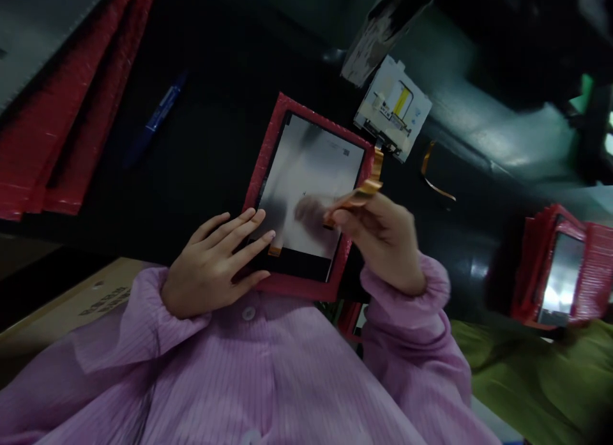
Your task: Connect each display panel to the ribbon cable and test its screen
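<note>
Through the head camera I judge the step in hand to be handling a copper-coloured flex ribbon [366,193] at the side of a flat display panel [306,189]. My right hand [390,241] has the ribbon's lower end pinched between thumb and fingers, just above the panel's right part; its upper end rises towards a white circuit module [393,106], though I cannot tell whether it is joined there. My left hand [211,269] grips nothing: its fingers spread over the panel's lower left edge, fingertips near a small orange tab [274,251], seemingly steadying it. The next move, I would say, calls for a light pinch with the ribbon uncreased and the panel held flat. The panel lies face up within a border of red bubble wrap [297,286] on the black bench [211,132]; whether the wrap is a pouch or a sheet beneath it, I cannot tell. On my left, red bubble-wrap pouches [71,119] lie overlapped with a grey panel [38,36] on top, their insides hidden from me. To the far right, more red wrap [596,260] surrounds a shiny panel [562,272].
</note>
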### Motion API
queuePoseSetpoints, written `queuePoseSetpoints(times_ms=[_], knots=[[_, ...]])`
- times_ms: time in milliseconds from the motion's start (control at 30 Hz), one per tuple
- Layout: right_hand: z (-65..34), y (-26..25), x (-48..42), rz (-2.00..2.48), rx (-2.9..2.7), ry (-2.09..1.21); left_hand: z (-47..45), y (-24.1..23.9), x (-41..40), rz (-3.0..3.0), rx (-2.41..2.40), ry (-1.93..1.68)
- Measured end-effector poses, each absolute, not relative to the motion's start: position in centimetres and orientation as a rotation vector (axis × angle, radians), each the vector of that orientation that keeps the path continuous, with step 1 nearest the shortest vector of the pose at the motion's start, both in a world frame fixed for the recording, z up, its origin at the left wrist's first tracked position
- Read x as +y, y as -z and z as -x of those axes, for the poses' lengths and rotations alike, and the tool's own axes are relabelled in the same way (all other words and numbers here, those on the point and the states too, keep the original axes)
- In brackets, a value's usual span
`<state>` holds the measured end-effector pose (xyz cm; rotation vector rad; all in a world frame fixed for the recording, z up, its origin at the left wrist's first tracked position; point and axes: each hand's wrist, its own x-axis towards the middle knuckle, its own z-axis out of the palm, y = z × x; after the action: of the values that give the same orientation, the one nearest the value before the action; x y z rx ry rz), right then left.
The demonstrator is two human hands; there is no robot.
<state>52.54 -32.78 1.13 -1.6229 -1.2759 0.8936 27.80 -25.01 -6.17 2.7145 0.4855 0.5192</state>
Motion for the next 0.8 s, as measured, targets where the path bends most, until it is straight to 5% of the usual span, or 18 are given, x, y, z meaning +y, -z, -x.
queuePoseSetpoints(times_ms=[300, 567, 800], knots=[[-55.0, -5.5, -33.1, 1.479, -1.189, -0.685, -27.1, 6.2, -24.8, -2.605, 0.350, -0.494], [-51.9, 0.7, -32.2, 1.592, -1.283, -1.043, -29.9, 5.9, -25.5, -2.614, 0.381, -0.446], [-50.8, 3.5, -33.8, 1.606, -1.482, -0.968, -29.4, 6.3, -25.4, -2.669, 0.379, -0.561]])
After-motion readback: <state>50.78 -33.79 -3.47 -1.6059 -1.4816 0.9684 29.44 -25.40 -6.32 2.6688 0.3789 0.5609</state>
